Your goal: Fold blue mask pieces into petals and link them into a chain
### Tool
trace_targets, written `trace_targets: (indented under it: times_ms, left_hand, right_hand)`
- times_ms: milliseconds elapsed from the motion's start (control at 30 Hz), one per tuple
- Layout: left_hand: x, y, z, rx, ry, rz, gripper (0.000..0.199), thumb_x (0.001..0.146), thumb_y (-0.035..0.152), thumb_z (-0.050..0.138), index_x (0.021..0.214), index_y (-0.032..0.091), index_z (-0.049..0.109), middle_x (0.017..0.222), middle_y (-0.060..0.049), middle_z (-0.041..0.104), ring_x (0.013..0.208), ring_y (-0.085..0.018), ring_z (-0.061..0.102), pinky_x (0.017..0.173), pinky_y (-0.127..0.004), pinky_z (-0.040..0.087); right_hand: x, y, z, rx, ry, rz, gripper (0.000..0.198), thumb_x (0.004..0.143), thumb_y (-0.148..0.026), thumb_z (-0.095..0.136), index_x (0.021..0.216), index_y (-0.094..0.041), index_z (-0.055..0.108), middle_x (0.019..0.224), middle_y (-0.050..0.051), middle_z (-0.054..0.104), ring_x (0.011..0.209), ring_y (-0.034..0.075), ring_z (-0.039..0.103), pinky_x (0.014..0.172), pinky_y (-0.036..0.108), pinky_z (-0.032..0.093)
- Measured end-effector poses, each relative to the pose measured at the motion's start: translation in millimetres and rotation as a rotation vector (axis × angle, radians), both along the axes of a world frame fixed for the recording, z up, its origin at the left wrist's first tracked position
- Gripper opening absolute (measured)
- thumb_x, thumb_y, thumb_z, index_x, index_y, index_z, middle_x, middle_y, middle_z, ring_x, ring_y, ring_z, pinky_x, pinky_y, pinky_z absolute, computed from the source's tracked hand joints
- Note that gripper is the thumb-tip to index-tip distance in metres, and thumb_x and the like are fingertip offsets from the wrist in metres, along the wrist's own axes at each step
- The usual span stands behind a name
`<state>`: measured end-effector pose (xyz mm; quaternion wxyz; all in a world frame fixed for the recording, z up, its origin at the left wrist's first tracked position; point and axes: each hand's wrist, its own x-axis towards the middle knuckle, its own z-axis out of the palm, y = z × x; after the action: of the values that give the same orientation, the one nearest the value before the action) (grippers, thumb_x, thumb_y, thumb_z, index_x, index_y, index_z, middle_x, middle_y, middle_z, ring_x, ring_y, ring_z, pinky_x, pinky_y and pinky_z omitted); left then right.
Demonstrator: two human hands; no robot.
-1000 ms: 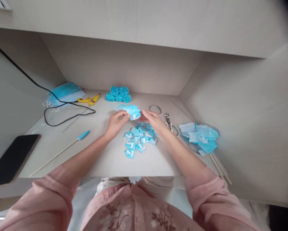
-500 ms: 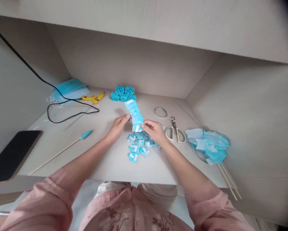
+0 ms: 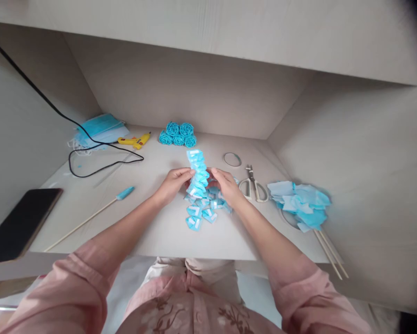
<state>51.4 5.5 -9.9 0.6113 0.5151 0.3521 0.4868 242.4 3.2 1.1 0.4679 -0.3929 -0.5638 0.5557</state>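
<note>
A strip of overlapping folded light-blue pieces is held upright above the table. My left hand pinches its left edge, thumb in front. On the other side my right hand has its fingers closed at the strip's right edge, the fingertips partly hidden behind it. Below the strip, several loose folded blue pieces with white tape-like patches lie on the table, some covered by the hands and strip. Several rolled blue rosettes are stacked just behind.
To the left are a wooden stick with a blue tip, a yellow glue gun, blue face masks and a black phone-like slab. On the right lie a ring-shaped roll, scissors, blue scraps and wooden sticks.
The strip has turned more upright and moved slightly down. My right hand has shifted from its lower end up to its right side; my left hand has moved a little rightward.
</note>
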Motion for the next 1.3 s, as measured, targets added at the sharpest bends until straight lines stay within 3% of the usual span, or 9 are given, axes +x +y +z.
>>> trace_targets:
  times_ms: [167, 333, 533, 733, 867, 1033, 1167, 1300]
  left_hand:
    - [3.2, -6.4, 4.6, 0.012, 0.128, -0.065, 0.05, 0.073, 0.06, 0.073, 0.069, 0.012, 0.065, 0.057, 0.001, 0.055, 0.052, -0.009, 0.046, 0.051, -0.021, 0.036]
    - [1.8, 0.5, 2.6, -0.021, 0.074, -0.042, 0.066, 0.072, 0.077, 0.061, 0.075, 0.01, 0.066, 0.062, -0.005, 0.062, 0.05, -0.013, 0.055, 0.045, -0.024, 0.042]
    - [-5.3, 9.4, 1.5, 0.057, 0.035, 0.153, 0.057, 0.084, 0.065, 0.057, 0.085, 0.01, 0.069, 0.068, -0.007, 0.065, 0.054, -0.012, 0.057, 0.047, -0.023, 0.043]
    - [-4.2, 8.9, 1.9, 0.083, 0.067, 0.169, 0.055, 0.087, 0.063, 0.053, 0.081, 0.011, 0.07, 0.066, -0.007, 0.065, 0.055, -0.012, 0.057, 0.049, -0.023, 0.043]
    - [-4.4, 9.0, 2.2, 0.119, 0.077, 0.168, 0.058, 0.086, 0.066, 0.053, 0.081, 0.011, 0.07, 0.068, -0.008, 0.066, 0.057, -0.013, 0.058, 0.05, -0.024, 0.044]
    - [-3.4, 5.5, 5.5, 0.194, 0.156, 0.063, 0.049, 0.077, 0.061, 0.067, 0.081, 0.013, 0.07, 0.072, -0.004, 0.066, 0.057, -0.011, 0.056, 0.052, -0.022, 0.044]
    - [0.0, 1.0, 5.7, 0.154, 0.22, -0.043, 0.043, 0.074, 0.057, 0.072, 0.069, 0.015, 0.062, 0.057, 0.001, 0.058, 0.048, -0.009, 0.051, 0.049, -0.021, 0.038]
    - [0.8, 0.7, 4.2, 0.133, 0.222, -0.021, 0.04, 0.072, 0.052, 0.074, 0.064, 0.015, 0.06, 0.054, 0.001, 0.058, 0.045, -0.009, 0.05, 0.046, -0.022, 0.035]
  right_hand:
    - [-3.5, -4.0, 3.8, -0.024, 0.053, -0.016, 0.034, 0.069, -0.05, 0.079, 0.077, -0.019, 0.067, 0.067, -0.004, 0.057, 0.064, 0.011, 0.052, 0.062, 0.024, 0.047]
    - [-4.8, -2.1, 0.7, -0.012, 0.084, -0.08, 0.032, 0.065, -0.044, 0.082, 0.075, -0.019, 0.066, 0.064, -0.006, 0.055, 0.059, 0.009, 0.049, 0.056, 0.023, 0.043]
    - [0.9, 7.5, 0.0, -0.133, 0.338, -0.1, 0.027, 0.06, -0.034, 0.084, 0.071, -0.02, 0.064, 0.064, -0.005, 0.058, 0.056, 0.009, 0.051, 0.053, 0.022, 0.044]
    - [7.5, 16.0, -2.3, -0.164, 0.447, -0.136, 0.023, 0.058, -0.029, 0.084, 0.072, -0.02, 0.067, 0.063, -0.005, 0.061, 0.057, 0.008, 0.053, 0.053, 0.021, 0.046]
    - [4.5, 12.6, -4.3, -0.169, 0.41, -0.069, 0.023, 0.061, -0.03, 0.085, 0.069, -0.019, 0.066, 0.061, -0.006, 0.057, 0.055, 0.007, 0.051, 0.051, 0.02, 0.044]
    - [-1.4, 6.3, -5.2, -0.155, 0.281, -0.037, 0.031, 0.06, -0.037, 0.086, 0.079, -0.019, 0.069, 0.065, -0.005, 0.061, 0.055, 0.008, 0.052, 0.048, 0.021, 0.044]
    - [-4.0, 4.1, -5.8, -0.108, 0.156, -0.057, 0.039, 0.058, -0.041, 0.086, 0.087, -0.019, 0.071, 0.069, -0.005, 0.063, 0.057, 0.009, 0.054, 0.048, 0.022, 0.045]
    - [-2.1, 4.6, -5.1, -0.083, 0.137, -0.048, 0.044, 0.062, -0.049, 0.082, 0.094, -0.02, 0.073, 0.075, -0.002, 0.065, 0.063, 0.011, 0.056, 0.049, 0.022, 0.047]
